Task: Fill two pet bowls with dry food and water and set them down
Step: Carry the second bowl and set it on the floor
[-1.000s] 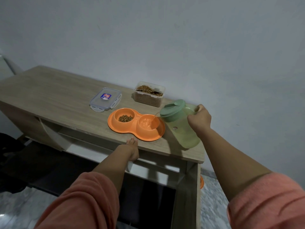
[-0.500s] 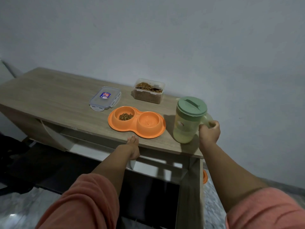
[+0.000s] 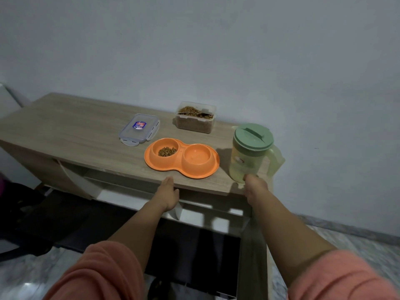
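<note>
- Upright on the right end of the table (image 3: 71,128), a pale green jug (image 3: 249,156) with a darker green lid (image 3: 253,136) stands on its base, handle turned right toward the wall.
- An orange double bowl (image 3: 182,158) sits just left of the jug, near the table's front edge; its left cup holds a small heap of kibble (image 3: 167,151), and its right cup looks wet inside, though the water level cannot be made out.
- Farther back, an open clear tub (image 3: 195,118) is filled with brown dry food, a spoon (image 3: 192,113) lying across the top.
- A clear snap lid (image 3: 139,129) with a blue label lies flat to the tub's left, apart from it.
- At the table's front right corner, the right hand (image 3: 255,188) rests loosely curled just below the jug's base, gripping nothing; whether it touches the jug cannot be told.
- The left hand (image 3: 168,194) rests against the table's front edge below the bowl, fingers relaxed and empty.
- Both arms wear orange sleeves (image 3: 101,276) pushed up.
</note>
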The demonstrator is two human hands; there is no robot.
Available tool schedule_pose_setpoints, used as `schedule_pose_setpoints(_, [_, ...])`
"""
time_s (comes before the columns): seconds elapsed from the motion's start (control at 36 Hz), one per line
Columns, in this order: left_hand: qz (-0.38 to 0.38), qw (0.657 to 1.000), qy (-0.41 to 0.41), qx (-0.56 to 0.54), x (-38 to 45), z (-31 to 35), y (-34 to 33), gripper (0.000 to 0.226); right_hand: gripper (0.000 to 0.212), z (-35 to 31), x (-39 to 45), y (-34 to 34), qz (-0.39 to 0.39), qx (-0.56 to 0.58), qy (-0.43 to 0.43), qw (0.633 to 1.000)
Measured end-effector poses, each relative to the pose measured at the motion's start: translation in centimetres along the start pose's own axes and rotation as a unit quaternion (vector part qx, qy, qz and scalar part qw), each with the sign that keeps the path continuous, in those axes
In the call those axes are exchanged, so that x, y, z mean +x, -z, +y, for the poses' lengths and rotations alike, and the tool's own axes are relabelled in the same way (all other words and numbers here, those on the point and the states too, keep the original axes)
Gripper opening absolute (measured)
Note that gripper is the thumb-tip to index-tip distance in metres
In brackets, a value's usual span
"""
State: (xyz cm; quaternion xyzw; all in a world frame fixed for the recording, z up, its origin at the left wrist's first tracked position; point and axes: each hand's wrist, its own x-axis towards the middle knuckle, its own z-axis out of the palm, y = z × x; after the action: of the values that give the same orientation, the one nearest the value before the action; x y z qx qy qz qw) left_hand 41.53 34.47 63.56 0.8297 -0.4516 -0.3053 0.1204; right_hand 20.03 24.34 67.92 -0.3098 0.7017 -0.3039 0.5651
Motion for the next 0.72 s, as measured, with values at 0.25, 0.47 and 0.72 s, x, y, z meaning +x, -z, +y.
schedule_pose_setpoints(0.25, [0.091,0.99,0.049,-0.094,3.1,-2.7,2.9,0.06,0.042,0.2,-0.5,-5.7,-0.056,-0.02,-0.009,0.998])
schedule_pose_setpoints(0.47, [0.126,0.987,0.053,-0.079,7.5,-4.1,6.5,0.055,0.056,-0.2,0.2,-10.0,-0.017,-0.043,-0.025,0.999])
schedule_pose_setpoints(0.72, [0.107,0.988,0.068,-0.09,12.1,-4.8,8.8,0.058,0.059,-1.4,0.9,-13.2,0.049,-0.063,-0.051,0.996])
